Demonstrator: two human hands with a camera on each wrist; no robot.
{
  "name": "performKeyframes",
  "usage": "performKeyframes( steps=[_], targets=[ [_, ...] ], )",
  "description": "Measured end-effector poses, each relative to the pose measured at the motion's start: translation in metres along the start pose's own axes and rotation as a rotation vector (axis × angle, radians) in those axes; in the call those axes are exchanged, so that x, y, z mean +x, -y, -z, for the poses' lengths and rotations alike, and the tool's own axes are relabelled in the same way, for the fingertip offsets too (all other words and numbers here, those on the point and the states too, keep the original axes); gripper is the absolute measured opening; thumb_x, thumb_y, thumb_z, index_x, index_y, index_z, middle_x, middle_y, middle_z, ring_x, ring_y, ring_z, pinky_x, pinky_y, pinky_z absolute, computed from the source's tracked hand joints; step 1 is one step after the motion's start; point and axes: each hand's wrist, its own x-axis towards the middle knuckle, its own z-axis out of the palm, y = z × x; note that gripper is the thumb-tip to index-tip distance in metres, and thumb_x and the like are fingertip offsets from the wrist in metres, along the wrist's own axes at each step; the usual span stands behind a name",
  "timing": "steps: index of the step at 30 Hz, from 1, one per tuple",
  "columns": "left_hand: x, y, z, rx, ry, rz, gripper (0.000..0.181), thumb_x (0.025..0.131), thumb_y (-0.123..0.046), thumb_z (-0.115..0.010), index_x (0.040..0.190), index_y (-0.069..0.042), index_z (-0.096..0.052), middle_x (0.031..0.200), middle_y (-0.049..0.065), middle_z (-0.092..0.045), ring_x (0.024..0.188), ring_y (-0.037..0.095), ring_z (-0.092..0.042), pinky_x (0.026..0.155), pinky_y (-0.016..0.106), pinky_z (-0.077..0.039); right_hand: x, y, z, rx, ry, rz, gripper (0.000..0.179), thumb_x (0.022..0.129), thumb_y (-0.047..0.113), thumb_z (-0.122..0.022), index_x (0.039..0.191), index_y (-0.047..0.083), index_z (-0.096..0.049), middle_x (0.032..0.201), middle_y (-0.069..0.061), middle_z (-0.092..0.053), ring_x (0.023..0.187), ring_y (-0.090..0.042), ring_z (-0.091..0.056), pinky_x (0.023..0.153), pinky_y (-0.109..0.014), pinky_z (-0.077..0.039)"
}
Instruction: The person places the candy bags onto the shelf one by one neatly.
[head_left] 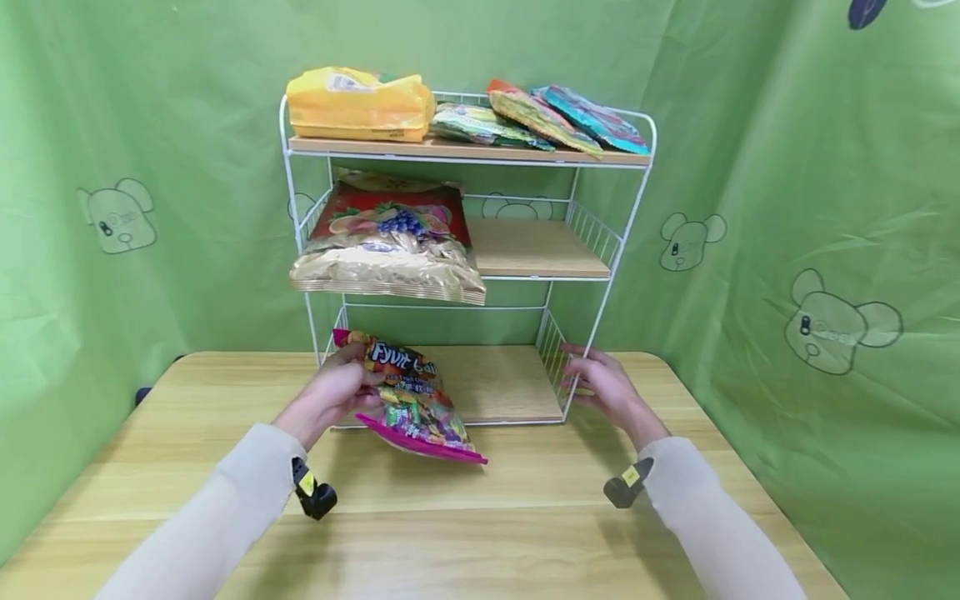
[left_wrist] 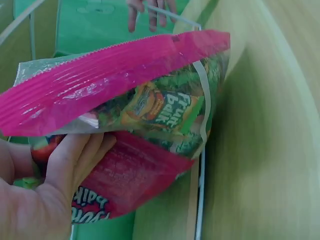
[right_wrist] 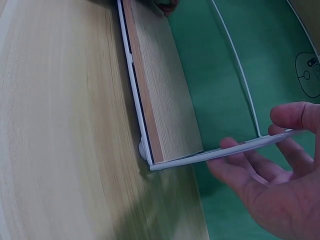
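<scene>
My left hand (head_left: pixel 341 387) grips the left side of a candy bag (head_left: pixel 416 396) with a magenta edge, printed with fruit. The bag hangs tilted at the front left of the rack's bottom shelf, its lower edge sticking out past the shelf front. In the left wrist view, the fingers of my left hand (left_wrist: pixel 65 175) press against the bag's red printed face (left_wrist: pixel 140 170). At the rack's right side, my right hand (head_left: pixel 603 383) holds the white wire post (right_wrist: pixel 220 152), with thumb and fingers on either side of it.
A large red and gold bag (head_left: pixel 390 242) overhangs the middle shelf (head_left: pixel 536 246) at the left. On the top shelf lie a yellow package (head_left: pixel 360 104), a green packet (head_left: pixel 480 125), an orange-topped packet (head_left: pixel 543 117) and a teal packet (head_left: pixel 596 121). Green cloth (head_left: pixel 750 292) surrounds the wooden table (head_left: pixel 480 542).
</scene>
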Motion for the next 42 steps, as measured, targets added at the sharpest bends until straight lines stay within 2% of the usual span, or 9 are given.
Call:
performKeyframes(
  steps=[3, 7, 13, 21, 27, 32, 38, 40, 42],
  targets=[
    [0.002, -0.003, 0.005, 0.043, -0.003, 0.003, 0.076, 0.098, 0.007, -0.047, 0.161, 0.000, -0.005, 0.124, 0.024, -0.051, 0.071, 0.011, -0.055, 0.061, 0.019, -0.055, -0.001, 0.001, 0.000, 0.001, -0.002, -0.002, 0.064, 0.097, 0.009, -0.053, 0.158, 0.011, -0.033, 0.149, -0.023, -0.042, 0.115, -0.027, -0.057, 0.116, -0.058, -0.039],
    [0.002, -0.006, 0.010, 0.127, -0.031, -0.002, 0.063, 0.098, 0.006, -0.045, 0.155, 0.010, -0.018, 0.108, 0.015, -0.053, 0.075, 0.013, -0.054, 0.070, 0.024, -0.056, -0.002, 0.002, 0.001, -0.006, 0.000, -0.003, 0.064, 0.098, 0.010, -0.053, 0.159, 0.012, -0.032, 0.145, -0.021, -0.045, 0.116, -0.027, -0.057, 0.116, -0.057, -0.038],
    [0.003, -0.004, 0.011, 0.208, -0.054, -0.026, 0.070, 0.093, 0.010, -0.044, 0.156, 0.011, -0.014, 0.138, 0.030, -0.047, 0.083, 0.016, -0.056, 0.082, 0.029, -0.057, -0.003, 0.002, 0.001, -0.015, 0.006, 0.002, 0.065, 0.098, 0.011, -0.053, 0.159, 0.012, -0.030, 0.145, -0.022, -0.045, 0.116, -0.027, -0.057, 0.116, -0.057, -0.038],
    [0.015, -0.006, 0.011, 0.281, -0.025, 0.006, 0.085, 0.087, 0.016, -0.040, 0.162, -0.001, -0.003, 0.148, 0.028, -0.043, 0.053, 0.004, -0.034, 0.050, 0.018, -0.034, -0.002, 0.000, 0.000, -0.015, 0.006, 0.000, 0.065, 0.097, 0.010, -0.053, 0.159, 0.011, -0.032, 0.141, -0.019, -0.047, 0.113, -0.026, -0.058, 0.116, -0.057, -0.039],
    [0.026, -0.014, 0.008, 0.537, -0.101, -0.032, 0.086, 0.078, 0.017, -0.038, 0.159, 0.005, -0.014, 0.156, 0.030, -0.035, 0.062, 0.010, -0.043, 0.052, 0.020, -0.043, -0.002, 0.001, -0.001, -0.018, 0.007, 0.003, 0.065, 0.098, 0.010, -0.053, 0.159, 0.011, -0.031, 0.142, -0.019, -0.047, 0.113, -0.026, -0.058, 0.115, -0.055, -0.041],
    [0.031, -0.015, 0.006, 0.683, -0.149, -0.005, 0.072, 0.078, 0.014, -0.038, 0.150, 0.014, -0.029, 0.140, 0.032, -0.049, 0.058, 0.012, -0.044, 0.050, 0.023, -0.046, -0.002, 0.003, 0.001, -0.023, 0.012, 0.003, 0.066, 0.099, 0.012, -0.053, 0.160, 0.011, -0.029, 0.143, -0.020, -0.046, 0.114, -0.025, -0.058, 0.115, -0.055, -0.041],
    [0.030, -0.010, 0.005, 0.875, -0.197, -0.021, 0.077, 0.084, 0.006, -0.040, 0.153, 0.018, -0.008, 0.145, 0.041, -0.040, 0.077, 0.027, -0.056, 0.070, 0.039, -0.057, -0.003, 0.003, 0.001, -0.017, 0.009, 0.002, 0.065, 0.099, 0.011, -0.052, 0.160, 0.012, -0.029, 0.144, -0.020, -0.045, 0.113, -0.025, -0.058, 0.115, -0.055, -0.041],
    [0.029, -0.007, 0.005, 0.939, -0.204, -0.035, 0.080, 0.085, 0.005, -0.041, 0.154, 0.017, 0.000, 0.140, 0.043, -0.044, 0.076, 0.027, -0.056, 0.064, 0.036, -0.054, -0.003, 0.003, 0.001, -0.018, 0.011, 0.004, 0.065, 0.099, 0.011, -0.052, 0.160, 0.011, -0.029, 0.143, -0.020, -0.046, 0.113, -0.025, -0.058, 0.114, -0.055, -0.041],
    [0.028, -0.004, 0.005, 1.006, -0.207, -0.053, 0.082, 0.086, 0.004, -0.042, 0.153, 0.018, 0.004, 0.119, 0.040, -0.058, 0.066, 0.022, -0.052, 0.051, 0.028, -0.047, -0.003, 0.003, 0.000, -0.016, 0.012, 0.006, 0.065, 0.099, 0.010, -0.052, 0.160, 0.011, -0.029, 0.143, -0.020, -0.046, 0.113, -0.025, -0.058, 0.115, -0.055, -0.041]
  ],
)
